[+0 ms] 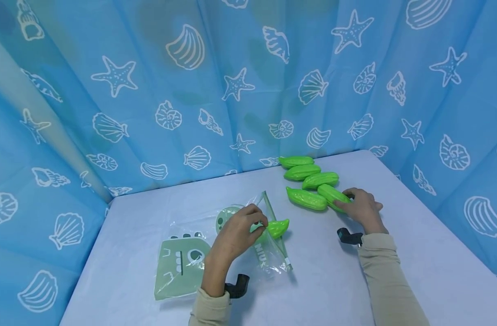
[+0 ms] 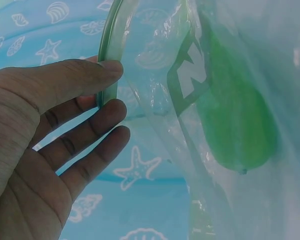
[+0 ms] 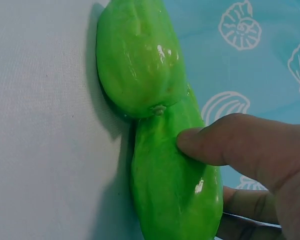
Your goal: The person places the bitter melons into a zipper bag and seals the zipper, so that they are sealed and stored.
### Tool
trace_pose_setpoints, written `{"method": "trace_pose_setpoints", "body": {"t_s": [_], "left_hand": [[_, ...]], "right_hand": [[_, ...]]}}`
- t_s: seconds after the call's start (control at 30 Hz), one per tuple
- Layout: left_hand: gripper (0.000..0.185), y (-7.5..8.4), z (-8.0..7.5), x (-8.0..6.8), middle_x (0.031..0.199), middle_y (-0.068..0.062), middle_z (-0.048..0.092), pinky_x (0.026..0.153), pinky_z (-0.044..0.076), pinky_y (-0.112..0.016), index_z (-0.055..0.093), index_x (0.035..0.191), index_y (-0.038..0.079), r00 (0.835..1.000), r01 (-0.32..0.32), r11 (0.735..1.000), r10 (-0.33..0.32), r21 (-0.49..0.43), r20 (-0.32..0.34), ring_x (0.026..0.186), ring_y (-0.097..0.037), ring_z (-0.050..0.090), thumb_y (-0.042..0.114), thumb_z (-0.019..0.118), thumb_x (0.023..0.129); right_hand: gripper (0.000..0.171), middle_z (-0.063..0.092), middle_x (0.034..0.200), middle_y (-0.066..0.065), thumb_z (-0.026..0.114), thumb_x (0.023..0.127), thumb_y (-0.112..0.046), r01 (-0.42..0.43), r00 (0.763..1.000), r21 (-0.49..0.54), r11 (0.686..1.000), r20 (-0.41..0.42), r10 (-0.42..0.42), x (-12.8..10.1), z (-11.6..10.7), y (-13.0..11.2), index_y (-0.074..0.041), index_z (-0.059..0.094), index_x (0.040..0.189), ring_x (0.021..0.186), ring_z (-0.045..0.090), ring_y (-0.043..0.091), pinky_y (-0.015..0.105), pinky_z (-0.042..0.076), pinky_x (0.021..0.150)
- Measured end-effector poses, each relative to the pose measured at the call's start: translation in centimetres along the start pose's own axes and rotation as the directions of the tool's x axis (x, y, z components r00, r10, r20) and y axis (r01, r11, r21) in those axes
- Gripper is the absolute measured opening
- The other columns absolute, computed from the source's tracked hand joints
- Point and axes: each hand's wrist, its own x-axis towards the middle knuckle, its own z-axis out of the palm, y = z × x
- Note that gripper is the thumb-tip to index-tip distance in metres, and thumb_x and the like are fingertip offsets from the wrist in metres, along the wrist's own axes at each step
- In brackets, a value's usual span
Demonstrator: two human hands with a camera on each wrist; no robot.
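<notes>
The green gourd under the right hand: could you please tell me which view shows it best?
The right wrist view: the green gourd fills it, thumb pressing its side. The head view shows it small, half covered by the right hand. The left wrist view misses it.

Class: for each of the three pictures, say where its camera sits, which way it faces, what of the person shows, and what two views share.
Head: worn high, looking forward and down at the table; both hands and sleeves show, left hand, right hand.
Left wrist: close to the left hand, facing the bag; fingers pinch its rim.
Right wrist: close to the right hand, facing the gourd it grips.
Shared: the bag shows in head and left wrist views; the gripped gourd in head and right wrist views.
</notes>
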Motion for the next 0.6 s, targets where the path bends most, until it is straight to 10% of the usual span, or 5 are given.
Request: {"method": "trace_pose_setpoints", "body": {"t_s": [0.6], "left_hand": [[0.012,-0.1,0.1,0.0,0.094,0.008,0.055,0.074,0.049,-0.019,0.069,0.089,0.015,1.0,0.011,1.0,-0.011,-0.01,-0.002,0.087,-0.009,0.058,0.007,0.07,0.08]], "right_hand": [[0.063,0.053,0.116,0.025,0.063,0.082,-0.048,0.052,0.993,0.056,0.997,-0.11,-0.046,-0.8,-1.7,-0.5,0.001,0.054,0.12,0.106,0.045,0.041,0.055,0.023,0.078]]}}
